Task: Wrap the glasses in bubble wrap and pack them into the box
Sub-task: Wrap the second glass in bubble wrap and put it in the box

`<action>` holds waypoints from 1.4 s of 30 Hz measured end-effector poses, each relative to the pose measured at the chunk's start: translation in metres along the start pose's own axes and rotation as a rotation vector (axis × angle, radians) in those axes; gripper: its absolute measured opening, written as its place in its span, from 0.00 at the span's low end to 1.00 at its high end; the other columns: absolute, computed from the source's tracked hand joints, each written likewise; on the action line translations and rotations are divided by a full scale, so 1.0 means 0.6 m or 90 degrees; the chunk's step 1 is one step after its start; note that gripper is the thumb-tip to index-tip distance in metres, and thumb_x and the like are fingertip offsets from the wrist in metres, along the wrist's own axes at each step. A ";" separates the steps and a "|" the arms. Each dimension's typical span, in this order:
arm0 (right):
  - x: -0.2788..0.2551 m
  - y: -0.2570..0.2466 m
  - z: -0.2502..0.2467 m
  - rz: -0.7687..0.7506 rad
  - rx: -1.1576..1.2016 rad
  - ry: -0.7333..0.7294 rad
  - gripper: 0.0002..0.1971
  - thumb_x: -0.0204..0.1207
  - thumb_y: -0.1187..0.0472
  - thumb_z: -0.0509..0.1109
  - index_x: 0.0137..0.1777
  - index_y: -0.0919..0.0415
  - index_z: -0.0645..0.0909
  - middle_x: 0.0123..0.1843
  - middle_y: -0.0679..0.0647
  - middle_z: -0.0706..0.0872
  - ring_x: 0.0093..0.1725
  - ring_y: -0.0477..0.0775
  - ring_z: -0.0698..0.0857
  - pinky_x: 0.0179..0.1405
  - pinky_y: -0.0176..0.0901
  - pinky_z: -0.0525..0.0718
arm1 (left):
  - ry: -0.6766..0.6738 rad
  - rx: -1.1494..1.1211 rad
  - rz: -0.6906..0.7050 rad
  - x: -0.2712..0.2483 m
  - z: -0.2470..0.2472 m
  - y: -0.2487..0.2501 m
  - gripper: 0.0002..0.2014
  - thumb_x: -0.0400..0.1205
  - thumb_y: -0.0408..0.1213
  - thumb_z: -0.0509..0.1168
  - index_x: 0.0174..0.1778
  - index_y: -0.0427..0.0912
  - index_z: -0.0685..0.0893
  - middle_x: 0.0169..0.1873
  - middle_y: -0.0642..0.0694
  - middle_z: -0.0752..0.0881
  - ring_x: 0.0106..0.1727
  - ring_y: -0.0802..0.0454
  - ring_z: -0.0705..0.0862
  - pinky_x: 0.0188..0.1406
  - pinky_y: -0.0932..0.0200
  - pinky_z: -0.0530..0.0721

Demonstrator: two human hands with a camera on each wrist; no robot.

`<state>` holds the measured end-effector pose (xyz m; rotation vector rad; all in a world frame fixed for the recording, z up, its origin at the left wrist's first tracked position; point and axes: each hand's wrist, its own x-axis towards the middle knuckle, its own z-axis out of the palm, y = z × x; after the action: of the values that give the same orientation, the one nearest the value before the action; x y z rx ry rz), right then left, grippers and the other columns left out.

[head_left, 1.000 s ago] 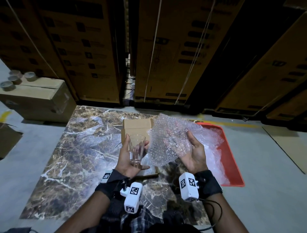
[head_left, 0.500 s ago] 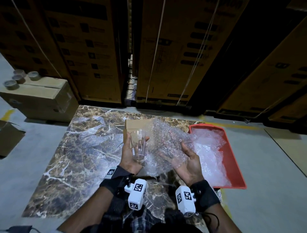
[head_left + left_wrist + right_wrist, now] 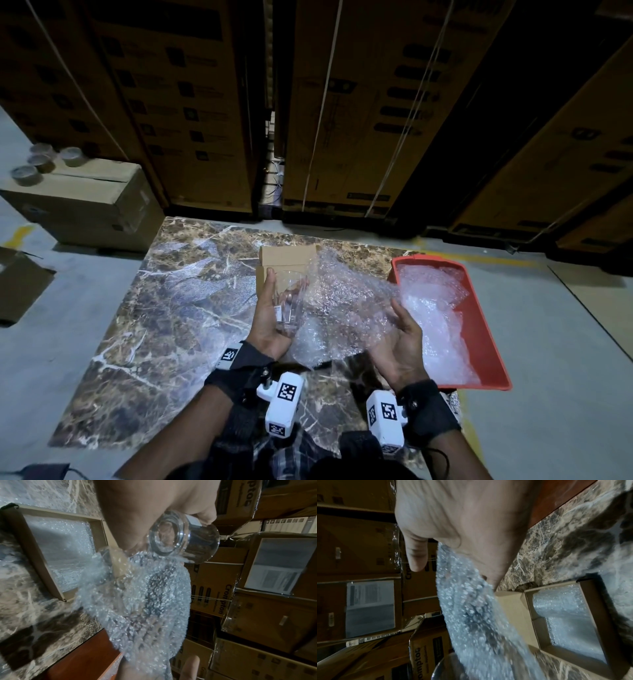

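Left hand (image 3: 270,322) grips a clear glass (image 3: 289,303) above the marble table (image 3: 164,325), fingers curled round it. Right hand (image 3: 399,346), palm up and spread, carries a bubble wrap sheet (image 3: 346,308) touching the glass. Open box (image 3: 287,255) behind; red tray (image 3: 486,329) at right.

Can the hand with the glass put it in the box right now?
Probably yes. The left hand holds the glass just above the open box; only wrapped bundles lie inside, but the glass is still bare.

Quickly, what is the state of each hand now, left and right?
Left hand: grips the clear glass.
Right hand: fingers fairly straight, palm up, carrying the bubble wrap sheet.
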<state>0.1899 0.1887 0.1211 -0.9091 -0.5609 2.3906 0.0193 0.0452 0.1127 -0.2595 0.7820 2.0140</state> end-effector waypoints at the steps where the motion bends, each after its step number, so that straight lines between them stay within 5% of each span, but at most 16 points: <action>1: 0.001 -0.005 -0.003 -0.008 -0.017 0.011 0.08 0.81 0.56 0.70 0.50 0.57 0.90 0.66 0.63 0.89 0.68 0.67 0.87 0.74 0.69 0.77 | -0.008 0.003 0.005 0.002 -0.003 0.001 0.31 0.83 0.57 0.67 0.79 0.45 0.77 0.57 0.37 0.91 0.47 0.47 0.93 0.38 0.54 0.91; 3: 0.011 -0.009 -0.022 -0.028 -0.135 0.089 0.18 0.78 0.51 0.74 0.65 0.58 0.85 0.68 0.63 0.89 0.66 0.64 0.87 0.75 0.66 0.77 | -0.025 0.017 0.016 0.010 -0.011 0.003 0.36 0.77 0.58 0.73 0.79 0.44 0.77 0.59 0.38 0.90 0.44 0.49 0.92 0.39 0.53 0.92; 5: 0.021 -0.009 -0.042 -0.060 -0.295 0.186 0.26 0.73 0.46 0.78 0.68 0.56 0.81 0.68 0.61 0.89 0.63 0.60 0.88 0.65 0.62 0.84 | -0.049 0.022 0.014 0.016 -0.014 0.005 0.43 0.68 0.59 0.82 0.76 0.45 0.78 0.61 0.38 0.90 0.42 0.49 0.91 0.38 0.53 0.92; 7: 0.021 -0.009 -0.055 -0.150 -0.472 0.294 0.26 0.71 0.44 0.80 0.66 0.50 0.77 0.66 0.56 0.88 0.63 0.60 0.87 0.60 0.59 0.85 | -0.064 0.012 -0.002 0.017 -0.012 0.007 0.45 0.64 0.58 0.84 0.75 0.44 0.77 0.61 0.39 0.89 0.43 0.48 0.93 0.35 0.52 0.92; 9: 0.009 -0.018 -0.039 -0.319 -0.614 0.319 0.19 0.79 0.49 0.78 0.65 0.50 0.76 0.64 0.51 0.85 0.62 0.57 0.86 0.57 0.52 0.86 | -0.049 0.029 -0.010 0.012 -0.005 0.009 0.34 0.73 0.55 0.78 0.72 0.42 0.79 0.56 0.42 0.91 0.38 0.49 0.93 0.30 0.57 0.90; 11: -0.004 -0.023 0.001 -0.419 -0.692 0.218 0.14 0.83 0.54 0.75 0.64 0.53 0.78 0.59 0.49 0.87 0.55 0.49 0.88 0.51 0.44 0.87 | -0.035 0.035 -0.022 0.009 0.002 0.009 0.22 0.85 0.52 0.65 0.70 0.43 0.80 0.52 0.44 0.92 0.32 0.53 0.92 0.24 0.62 0.87; 14: -0.016 -0.009 0.062 -0.306 -0.866 -0.021 0.10 0.83 0.51 0.73 0.62 0.47 0.81 0.52 0.47 0.89 0.48 0.47 0.90 0.48 0.46 0.91 | 0.005 0.070 -0.041 0.008 0.009 0.003 0.27 0.88 0.53 0.62 0.77 0.38 0.77 0.48 0.44 0.93 0.33 0.53 0.91 0.27 0.61 0.88; 17: -0.024 0.027 0.101 -0.181 -1.004 -0.175 0.22 0.83 0.38 0.68 0.71 0.48 0.77 0.46 0.47 0.89 0.41 0.44 0.91 0.41 0.39 0.88 | -0.003 0.145 -0.087 0.008 0.016 -0.011 0.30 0.85 0.58 0.64 0.73 0.37 0.81 0.56 0.38 0.92 0.53 0.40 0.93 0.52 0.49 0.90; 20: -0.019 0.048 0.121 -0.214 -1.050 -0.132 0.33 0.78 0.27 0.64 0.74 0.50 0.73 0.39 0.47 0.88 0.36 0.40 0.88 0.34 0.39 0.80 | 0.014 0.213 -0.069 0.002 0.026 -0.017 0.26 0.83 0.62 0.66 0.67 0.46 0.85 0.61 0.44 0.91 0.63 0.43 0.89 0.73 0.40 0.80; 22: -0.011 0.051 0.124 -0.211 -1.091 -0.112 0.37 0.78 0.28 0.66 0.78 0.52 0.69 0.39 0.45 0.86 0.35 0.37 0.85 0.30 0.33 0.74 | 0.051 0.293 -0.041 -0.007 0.031 -0.012 0.37 0.76 0.68 0.70 0.74 0.47 0.82 0.71 0.50 0.85 0.72 0.49 0.83 0.80 0.39 0.72; 24: -0.005 0.052 0.122 -0.204 -1.098 -0.112 0.41 0.78 0.30 0.69 0.82 0.53 0.65 0.43 0.43 0.87 0.38 0.36 0.86 0.32 0.33 0.77 | 0.041 0.318 -0.030 -0.009 0.034 -0.009 0.43 0.73 0.73 0.70 0.77 0.46 0.80 0.75 0.52 0.82 0.76 0.53 0.79 0.82 0.41 0.69; 28: 0.021 0.049 0.096 -0.186 -0.985 -0.091 0.30 0.76 0.37 0.76 0.73 0.46 0.72 0.59 0.47 0.89 0.52 0.40 0.87 0.56 0.47 0.90 | 0.012 0.366 -0.028 -0.019 0.058 0.002 0.28 0.84 0.65 0.59 0.69 0.49 0.84 0.55 0.58 0.92 0.60 0.60 0.88 0.68 0.51 0.78; 30: 0.031 0.045 0.083 -0.159 -0.894 -0.097 0.29 0.71 0.36 0.79 0.69 0.41 0.75 0.64 0.48 0.89 0.59 0.47 0.89 0.63 0.57 0.89 | 0.001 0.411 -0.022 -0.024 0.060 0.012 0.27 0.85 0.65 0.57 0.70 0.51 0.85 0.59 0.58 0.90 0.66 0.57 0.85 0.71 0.46 0.76; 33: 0.027 0.035 0.079 -0.163 -0.830 -0.120 0.29 0.71 0.44 0.83 0.70 0.46 0.78 0.57 0.46 0.92 0.55 0.42 0.92 0.62 0.53 0.90 | -0.039 0.439 -0.007 -0.025 0.058 0.032 0.29 0.80 0.69 0.62 0.72 0.58 0.85 0.71 0.59 0.84 0.75 0.53 0.79 0.77 0.34 0.71; 38: 0.014 0.032 0.084 -0.183 -0.810 -0.142 0.30 0.73 0.48 0.83 0.73 0.52 0.77 0.51 0.40 0.88 0.46 0.30 0.89 0.50 0.31 0.88 | -0.100 0.445 -0.003 -0.019 0.060 0.059 0.34 0.77 0.69 0.67 0.80 0.66 0.74 0.83 0.59 0.70 0.75 0.51 0.80 0.75 0.26 0.71; 42: 0.014 0.030 0.092 -0.193 -0.763 -0.152 0.30 0.72 0.45 0.82 0.72 0.53 0.79 0.39 0.38 0.78 0.38 0.32 0.83 0.45 0.34 0.89 | -0.118 0.441 0.040 -0.016 0.063 0.060 0.38 0.82 0.65 0.64 0.84 0.79 0.48 0.88 0.56 0.56 0.85 0.42 0.64 0.73 0.30 0.70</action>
<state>0.1405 0.1694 0.1454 -0.8404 -2.1521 1.7433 -0.0007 0.0485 0.1619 0.3489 1.3138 1.6712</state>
